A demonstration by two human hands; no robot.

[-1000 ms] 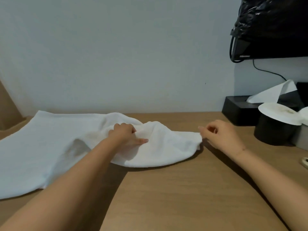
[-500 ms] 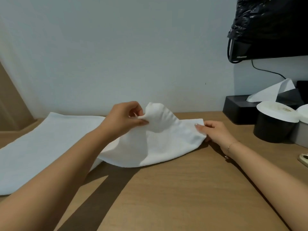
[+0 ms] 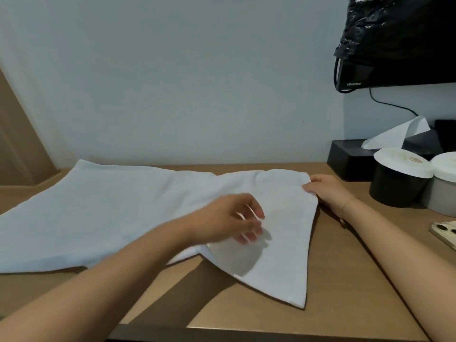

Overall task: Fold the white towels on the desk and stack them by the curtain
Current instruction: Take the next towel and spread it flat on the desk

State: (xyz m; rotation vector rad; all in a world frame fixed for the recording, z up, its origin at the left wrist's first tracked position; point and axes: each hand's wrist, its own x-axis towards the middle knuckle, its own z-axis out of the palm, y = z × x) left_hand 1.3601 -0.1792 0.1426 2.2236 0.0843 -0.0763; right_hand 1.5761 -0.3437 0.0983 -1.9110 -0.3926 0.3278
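**White towel spread on desk, right corner pinched**

Lying across the wooden desk (image 3: 345, 280): one white towel (image 3: 103, 218), running from the left edge of view to just past the middle, far edge close to the pale wall (image 3: 172, 82). Right end turned toward the near edge, tapering to a corner near the desk's front.

Left hand (image 3: 232, 219) over the towel's middle, blurred; fingers loosely spread and slightly bent, gripping nothing visible. Cannot tell whether touching the cloth or just above it; shadow cast on the fabric beneath.

Right hand (image 3: 328, 191) at the towel's far right corner, thumb and fingertips pinching the edge, heel on the desk. Thin bracelet (image 3: 345, 206) at the wrist.

At the right: black tissue box (image 3: 345, 161) against the wall with a tissue sticking up, black cup (image 3: 394, 186) and grey cup (image 3: 441, 193) under white lids, phone (image 3: 444, 233) at the frame edge. Above, black plastic bag (image 3: 399, 33) draped over a television (image 3: 357, 75).
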